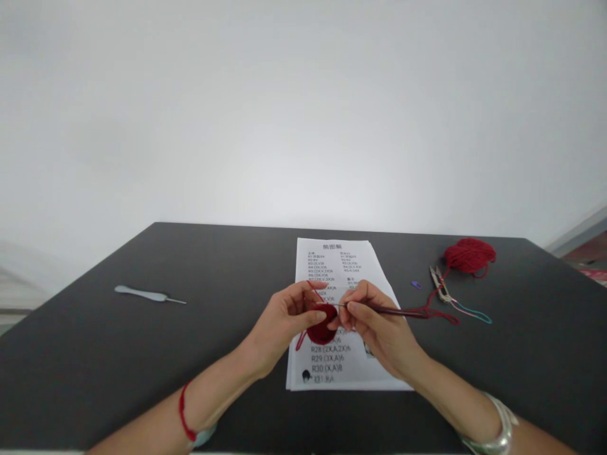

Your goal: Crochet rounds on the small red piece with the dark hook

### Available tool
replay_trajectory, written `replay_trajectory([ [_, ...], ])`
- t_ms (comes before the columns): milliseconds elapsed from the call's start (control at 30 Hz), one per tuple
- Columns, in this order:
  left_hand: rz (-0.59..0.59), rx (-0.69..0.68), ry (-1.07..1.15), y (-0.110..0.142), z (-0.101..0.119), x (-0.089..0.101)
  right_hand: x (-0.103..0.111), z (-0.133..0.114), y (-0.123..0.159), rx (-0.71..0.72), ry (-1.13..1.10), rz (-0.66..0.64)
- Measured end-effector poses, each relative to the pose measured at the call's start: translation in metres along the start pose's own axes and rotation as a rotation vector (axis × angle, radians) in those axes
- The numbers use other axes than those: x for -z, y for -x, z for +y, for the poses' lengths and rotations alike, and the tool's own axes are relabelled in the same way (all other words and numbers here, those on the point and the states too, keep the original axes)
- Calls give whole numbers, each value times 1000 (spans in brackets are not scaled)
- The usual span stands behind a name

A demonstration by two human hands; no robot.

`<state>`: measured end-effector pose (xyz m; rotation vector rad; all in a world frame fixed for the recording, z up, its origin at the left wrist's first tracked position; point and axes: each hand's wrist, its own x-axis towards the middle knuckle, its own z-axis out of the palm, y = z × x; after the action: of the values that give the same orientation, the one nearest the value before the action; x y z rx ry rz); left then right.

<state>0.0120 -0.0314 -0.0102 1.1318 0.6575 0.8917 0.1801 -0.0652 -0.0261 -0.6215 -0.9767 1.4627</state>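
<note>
My left hand point(284, 319) pinches a small round piece of dark red crochet work point(322, 323) between thumb and fingers, with red yarn running over the fingers. My right hand point(379, 325) is closed around a dark red crochet hook point(398, 310), whose metal tip points left into the red piece. Both hands hover over a printed pattern sheet point(339, 265) lying on the dark table point(142, 354). A strand of red yarn trails right from the work to a ball of red yarn point(469, 254).
A second, pale blue crochet hook point(147, 294) lies on the left of the table. Small thread snips point(440, 283) with a teal cord, and a tiny purple stitch marker point(416, 285), lie near the yarn ball. A white wall stands behind the table.
</note>
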Motion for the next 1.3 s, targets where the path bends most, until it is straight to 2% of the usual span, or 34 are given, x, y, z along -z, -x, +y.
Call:
replay_trajectory([
  [167, 44, -6, -24, 1, 3, -2, 8, 0, 2, 98, 194, -46],
  [467, 115, 9, -40, 0, 5, -3, -2, -2, 6, 230, 515, 54],
  [667, 162, 27, -39, -1, 6, -7, -1, 9, 9, 398, 755, 99],
  [833, 216, 11, -67, 0, 4, -9, -1, 15, 11, 471, 902, 160],
  [967, 239, -6, -128, 0, 1, -9, -3, 12, 12, 560, 1017, 125],
  [1100, 291, -58, -238, 0, -2, -11, -3, 14, 12, 585, 1121, 79],
  [1200, 263, -49, -268, 0, -3, -13, 0, 21, 10, 579, 1128, 10],
  [1300, 207, -3, -192, 0, -4, -12, 7, 25, 5, 569, 1070, -64],
])
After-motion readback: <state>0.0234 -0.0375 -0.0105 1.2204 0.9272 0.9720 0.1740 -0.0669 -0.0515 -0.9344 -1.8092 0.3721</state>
